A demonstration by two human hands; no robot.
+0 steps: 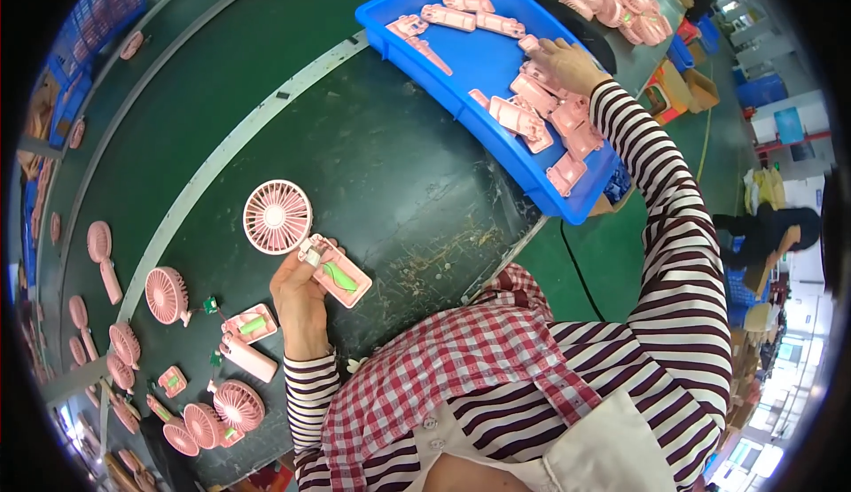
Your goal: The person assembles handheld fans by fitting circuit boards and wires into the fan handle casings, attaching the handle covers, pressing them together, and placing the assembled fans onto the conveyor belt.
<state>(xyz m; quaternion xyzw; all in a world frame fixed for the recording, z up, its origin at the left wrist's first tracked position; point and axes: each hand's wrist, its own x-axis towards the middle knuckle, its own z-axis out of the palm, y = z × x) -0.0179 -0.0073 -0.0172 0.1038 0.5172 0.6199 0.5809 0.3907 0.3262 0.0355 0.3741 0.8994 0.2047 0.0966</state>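
My left hand (302,301) is closed on a pink handheld fan (277,217) above the green table. The fan's round grille points away from me. Its handle (341,277) lies opened, with a green battery inside and a pale piece near the neck. On the right, my right hand (569,66) reaches into a blue bin (470,102), its bent fingers closed at the edge of a small pink plastic cover (529,43). My palm hides part of that piece. Several pink handle covers (519,118) lie loose in the bin below the hand.
More pink fans (238,405) and an opened handle (250,324) lie at the lower left. A conveyor belt (204,58) with spaced fans curves along the far side. Fan heads (620,0) are piled beyond the bin. A black cable (581,270) hangs beside the table edge.
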